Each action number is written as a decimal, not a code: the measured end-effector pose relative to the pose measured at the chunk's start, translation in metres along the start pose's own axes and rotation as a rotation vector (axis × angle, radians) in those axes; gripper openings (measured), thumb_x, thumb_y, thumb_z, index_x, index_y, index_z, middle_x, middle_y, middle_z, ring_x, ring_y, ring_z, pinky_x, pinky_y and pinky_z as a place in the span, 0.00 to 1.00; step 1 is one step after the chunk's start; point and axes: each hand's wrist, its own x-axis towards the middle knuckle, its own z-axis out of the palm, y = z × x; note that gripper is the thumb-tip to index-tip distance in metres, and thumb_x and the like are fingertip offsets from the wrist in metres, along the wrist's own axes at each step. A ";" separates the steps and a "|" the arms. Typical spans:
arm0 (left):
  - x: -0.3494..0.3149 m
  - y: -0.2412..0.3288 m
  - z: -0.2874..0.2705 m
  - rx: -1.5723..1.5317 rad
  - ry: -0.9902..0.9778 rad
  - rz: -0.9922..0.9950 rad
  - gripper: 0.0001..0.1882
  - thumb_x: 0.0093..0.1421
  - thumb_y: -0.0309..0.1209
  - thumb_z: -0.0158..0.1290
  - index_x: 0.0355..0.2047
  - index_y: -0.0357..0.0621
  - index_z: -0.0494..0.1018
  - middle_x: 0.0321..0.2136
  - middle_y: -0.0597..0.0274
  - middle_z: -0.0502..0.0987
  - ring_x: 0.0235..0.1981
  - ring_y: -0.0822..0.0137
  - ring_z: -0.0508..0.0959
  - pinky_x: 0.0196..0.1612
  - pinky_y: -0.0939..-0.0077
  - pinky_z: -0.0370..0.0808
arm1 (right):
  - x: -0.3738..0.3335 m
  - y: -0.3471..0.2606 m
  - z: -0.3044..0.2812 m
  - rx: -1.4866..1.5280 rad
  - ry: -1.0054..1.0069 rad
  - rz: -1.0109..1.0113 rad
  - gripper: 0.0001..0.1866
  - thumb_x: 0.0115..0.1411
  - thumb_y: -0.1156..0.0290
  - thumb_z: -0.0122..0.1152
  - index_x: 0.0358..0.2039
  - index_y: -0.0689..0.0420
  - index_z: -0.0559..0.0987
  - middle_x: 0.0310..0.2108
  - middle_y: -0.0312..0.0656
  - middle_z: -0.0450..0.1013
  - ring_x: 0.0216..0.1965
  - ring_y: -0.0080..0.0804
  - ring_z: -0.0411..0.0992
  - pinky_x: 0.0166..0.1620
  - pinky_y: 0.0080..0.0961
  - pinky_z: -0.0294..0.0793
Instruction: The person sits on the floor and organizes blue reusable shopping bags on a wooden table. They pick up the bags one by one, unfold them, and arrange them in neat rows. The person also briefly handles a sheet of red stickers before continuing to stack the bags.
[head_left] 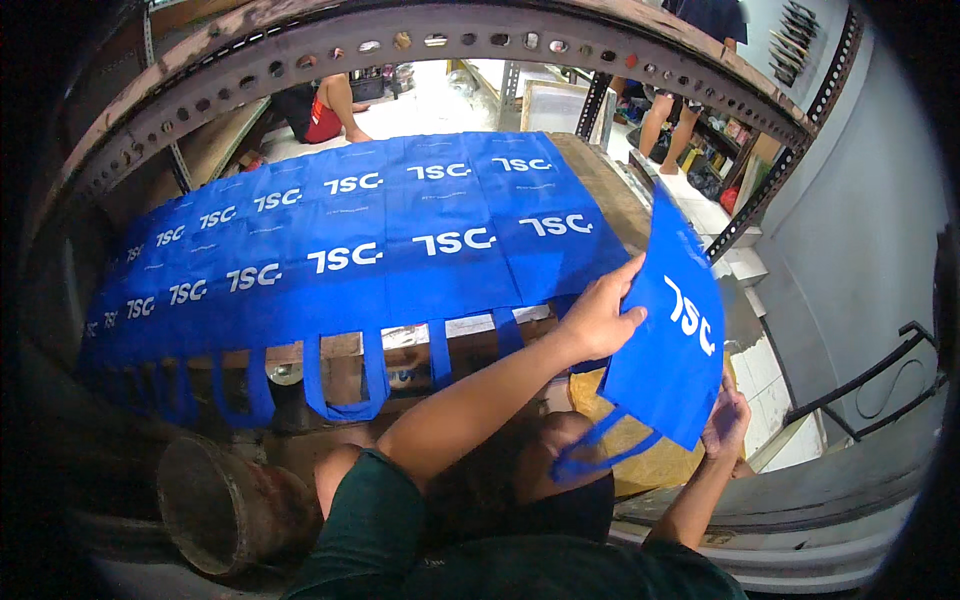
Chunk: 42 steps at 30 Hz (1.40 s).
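Observation:
A blue tote bag (pixel 655 365) with white lettering hangs tilted in front of me on the right, its handle loop trailing at the lower end. My left hand (pixel 603 315) pinches its left edge between thumb and fingers. At the lower right edge, my right hand (pixel 727 422) grips the same bag, some of its fingers hidden behind the fabric. To the left, many more blue tote bags (pixel 340 220) with the same white print lie flat in overlapping rows on a wooden board (pixel 600 190). Their handle loops (pixel 345 410) dangle over the near edge.
A perforated metal shelf frame (pixel 450 45) crosses above the bags, with an upright post (pixel 765 190) at the right. A dirty bucket (pixel 225 505) stands at lower left. Yellow sacking (pixel 650 465) lies below the held bag. Two people's legs (pixel 335 100) (pixel 675 130) show beyond.

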 end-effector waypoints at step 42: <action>0.182 0.039 -0.066 0.196 0.319 -0.234 0.44 0.51 0.29 0.57 0.65 0.46 0.46 0.50 0.53 0.71 0.46 0.64 0.74 0.45 0.71 0.71 | 0.622 -0.093 -0.037 -0.950 -0.024 -0.136 0.29 0.50 0.79 0.36 0.54 0.62 0.70 0.40 0.45 0.74 0.33 0.30 0.72 0.37 0.25 0.72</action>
